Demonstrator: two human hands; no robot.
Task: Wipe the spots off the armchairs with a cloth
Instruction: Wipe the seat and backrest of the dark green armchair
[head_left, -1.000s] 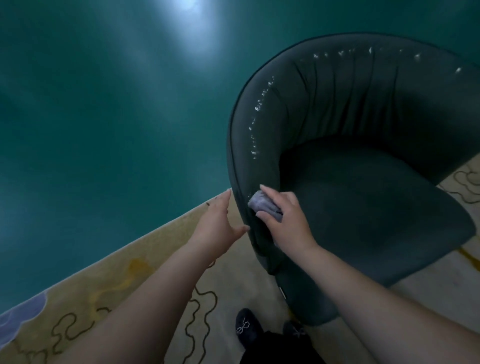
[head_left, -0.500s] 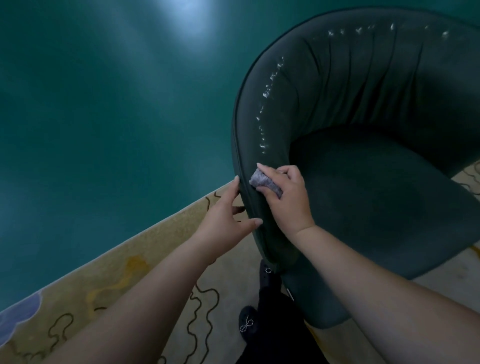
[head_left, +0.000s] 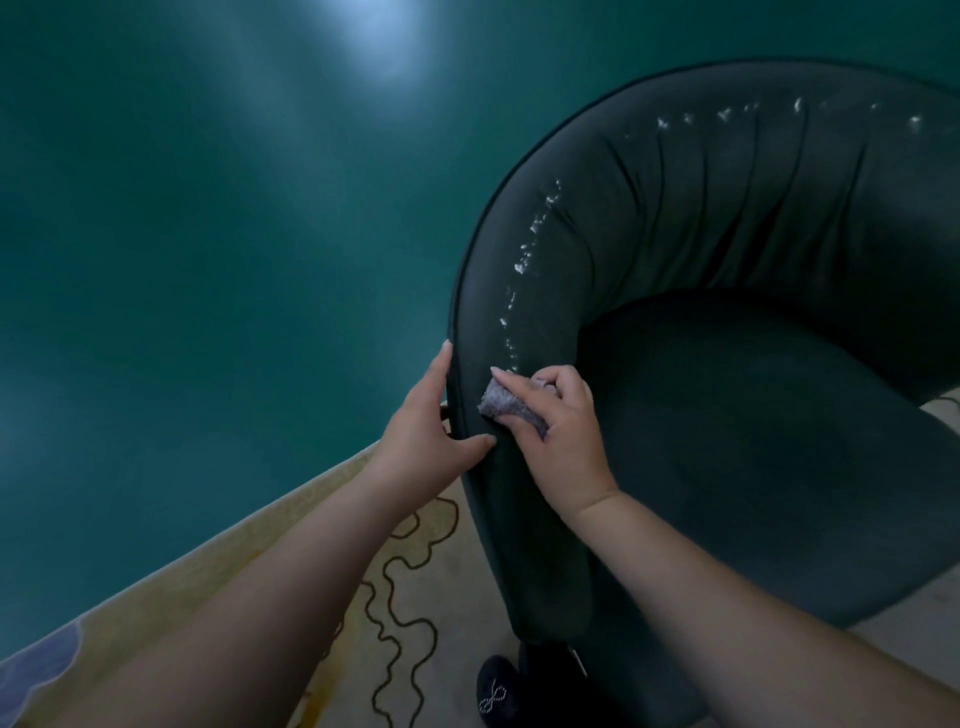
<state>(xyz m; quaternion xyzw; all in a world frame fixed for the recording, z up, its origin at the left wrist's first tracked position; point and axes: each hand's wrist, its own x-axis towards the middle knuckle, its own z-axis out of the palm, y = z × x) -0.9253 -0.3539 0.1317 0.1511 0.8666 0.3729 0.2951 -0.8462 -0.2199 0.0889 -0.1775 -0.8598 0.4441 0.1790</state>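
the cloth is a small, fuzzy grey wad. it sits on the rounded left arm of the chair, pressed against the soft dark cover. the right hand has its grip clenched around the cloth, with the pointer finger laid straight along the top and the other fingers curled over it.

just above the cloth, a line of little white spots runs up the padded rim and curves along the top of the back. the spots look flaky and bright on the dark cloth cover. the chair is round like a tub, with deep folds down the inside of the back and a smooth, flat seat.

the left hand rests on the outer side of the same arm, just beside the cloth. its grip is released, fingers straight up the edge and the thumb flat on the cover.

under the chair lies a pale rug with wavy dark lines. a dark shoe with a shiny bow shows at the bottom. the floor past the rug is smooth and green, with a bright patch of light.
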